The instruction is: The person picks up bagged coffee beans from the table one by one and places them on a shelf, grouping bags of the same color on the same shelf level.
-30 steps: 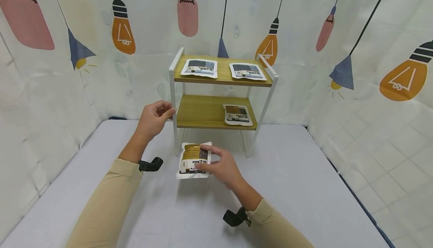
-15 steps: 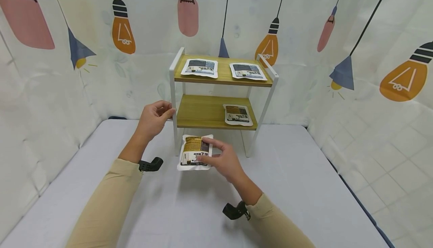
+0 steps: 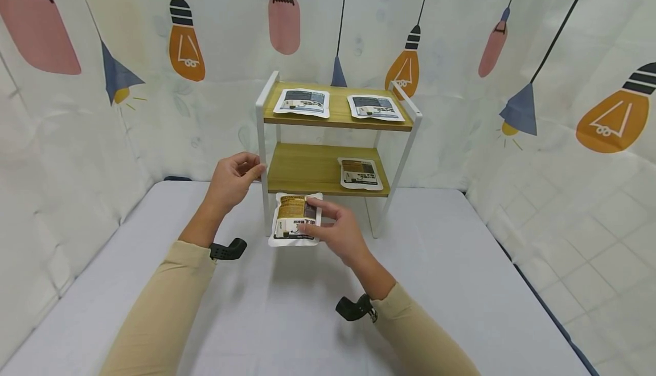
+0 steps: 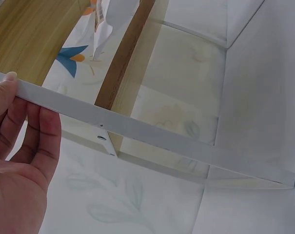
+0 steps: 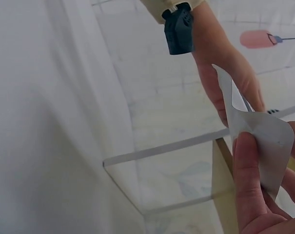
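In the head view, a two-tier shelf rack (image 3: 302,168) with wooden boards and a white frame stands on the table. My left hand (image 3: 229,181) grips the rack's left upright; the left wrist view shows the thumb against the white upright (image 4: 159,139) and the fingers curled beneath. My right hand (image 3: 342,235) pinches a white packet with a brown-and-yellow label (image 3: 293,222) along its right edge, thumb on the front. This packet is raised off the table, just below and in front of the lower board. Its plain back (image 5: 264,141) faces the right wrist camera.
Two blue-labelled packets, one left (image 3: 302,103) and one right (image 3: 376,108), lie on the top board. A brown-labelled packet (image 3: 360,174) rests at the lower board's right end. A white cloth covers the table (image 3: 430,285), and a patterned curtain (image 3: 225,40) stands behind.
My right hand has lifted the brown-and-yellow packet upward and forward, nearer the lower board. The left hand stays in place on the upright, and the rack has not moved.
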A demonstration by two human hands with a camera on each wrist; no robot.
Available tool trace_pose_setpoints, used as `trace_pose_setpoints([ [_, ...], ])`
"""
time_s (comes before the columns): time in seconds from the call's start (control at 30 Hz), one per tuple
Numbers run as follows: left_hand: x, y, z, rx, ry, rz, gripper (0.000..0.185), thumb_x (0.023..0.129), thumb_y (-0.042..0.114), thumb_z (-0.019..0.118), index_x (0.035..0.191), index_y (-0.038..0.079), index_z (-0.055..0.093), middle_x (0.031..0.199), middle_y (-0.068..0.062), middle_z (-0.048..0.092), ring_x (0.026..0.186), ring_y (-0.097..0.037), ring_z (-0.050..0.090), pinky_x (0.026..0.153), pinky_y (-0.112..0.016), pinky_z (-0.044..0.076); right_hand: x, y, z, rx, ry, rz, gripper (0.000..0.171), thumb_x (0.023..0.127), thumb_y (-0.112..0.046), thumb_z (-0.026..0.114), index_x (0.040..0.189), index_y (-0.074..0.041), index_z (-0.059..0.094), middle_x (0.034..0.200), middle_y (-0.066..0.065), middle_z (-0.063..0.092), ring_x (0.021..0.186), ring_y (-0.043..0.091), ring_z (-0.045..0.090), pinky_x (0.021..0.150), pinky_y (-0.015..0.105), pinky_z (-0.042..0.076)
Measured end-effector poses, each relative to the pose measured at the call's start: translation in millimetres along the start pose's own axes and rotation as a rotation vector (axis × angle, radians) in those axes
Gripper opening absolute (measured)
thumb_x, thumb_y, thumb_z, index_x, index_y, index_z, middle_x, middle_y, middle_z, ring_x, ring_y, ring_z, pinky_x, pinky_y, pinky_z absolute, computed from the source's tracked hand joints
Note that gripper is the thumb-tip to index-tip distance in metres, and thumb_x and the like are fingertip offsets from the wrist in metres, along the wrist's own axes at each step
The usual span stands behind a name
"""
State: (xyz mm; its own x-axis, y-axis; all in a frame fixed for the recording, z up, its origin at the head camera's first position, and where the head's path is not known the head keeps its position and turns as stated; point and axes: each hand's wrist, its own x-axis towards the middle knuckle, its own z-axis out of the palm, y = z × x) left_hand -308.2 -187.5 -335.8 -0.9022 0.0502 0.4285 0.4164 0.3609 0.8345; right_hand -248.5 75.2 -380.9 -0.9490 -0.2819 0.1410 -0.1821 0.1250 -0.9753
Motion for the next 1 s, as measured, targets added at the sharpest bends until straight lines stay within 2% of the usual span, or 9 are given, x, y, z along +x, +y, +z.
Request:
trace_pose_setpoints([
  [0.37, 0.9, -2.7, -0.3, 0.005, -0.001, 0.005, 0.027, 0.101, 0.021, 0.066, 0.113, -0.004, 0.067, 0.102, -0.014, 0.067, 0.091, -0.002, 0.067, 0.080, -0.014, 0.057, 13.0, -6.3, -1.7, 0.035, 0.012, 0.019, 0.057, 0.082, -0.016, 0.087, 0.135, -0.027, 0.068, 0.131, 0.015, 0.067, 0.092, 0.022, 0.073, 0.078, 0.033, 0.063],
  [0.63, 0.3, -0.2, 0.6, 0.011, -0.003, -0.022, 0.029, 0.101, 0.025, 0.067, 0.114, -0.001, 0.068, 0.107, -0.017, 0.067, 0.097, -0.009, 0.068, 0.083, -0.013, 0.057, 20.3, -7.4, -3.3, 0.048, 0.023, 0.035, 0.052, 0.083, -0.018, 0.087, 0.132, -0.025, 0.071, 0.130, 0.013, 0.068, 0.091, 0.018, 0.072, 0.073, 0.028, 0.061],
  [0.87, 0.1, 0.2, 0.0, 0.013, -0.001, -0.018, 0.030, 0.100, 0.026, 0.068, 0.113, -0.001, 0.069, 0.103, -0.009, 0.067, 0.103, -0.016, 0.070, 0.082, -0.013, 0.057, 24.3, -8.1, -4.5, 0.051, 0.029, 0.012, 0.046, 0.084, -0.016, 0.085, 0.128, -0.020, 0.073, 0.122, 0.014, 0.071, 0.088, 0.016, 0.071, 0.071, 0.025, 0.060],
  [1.0, 0.1, 0.0, -0.9, 0.018, -0.001, -0.014, 0.026, 0.101, 0.023, 0.067, 0.113, -0.001, 0.069, 0.101, -0.007, 0.067, 0.101, -0.014, 0.070, 0.083, -0.016, 0.058, 26.4, -9.4, -4.1, 0.029, 0.044, 0.008, 0.044, 0.085, -0.018, 0.085, 0.127, -0.020, 0.074, 0.120, 0.014, 0.072, 0.086, 0.014, 0.070, 0.071, 0.023, 0.060],
])
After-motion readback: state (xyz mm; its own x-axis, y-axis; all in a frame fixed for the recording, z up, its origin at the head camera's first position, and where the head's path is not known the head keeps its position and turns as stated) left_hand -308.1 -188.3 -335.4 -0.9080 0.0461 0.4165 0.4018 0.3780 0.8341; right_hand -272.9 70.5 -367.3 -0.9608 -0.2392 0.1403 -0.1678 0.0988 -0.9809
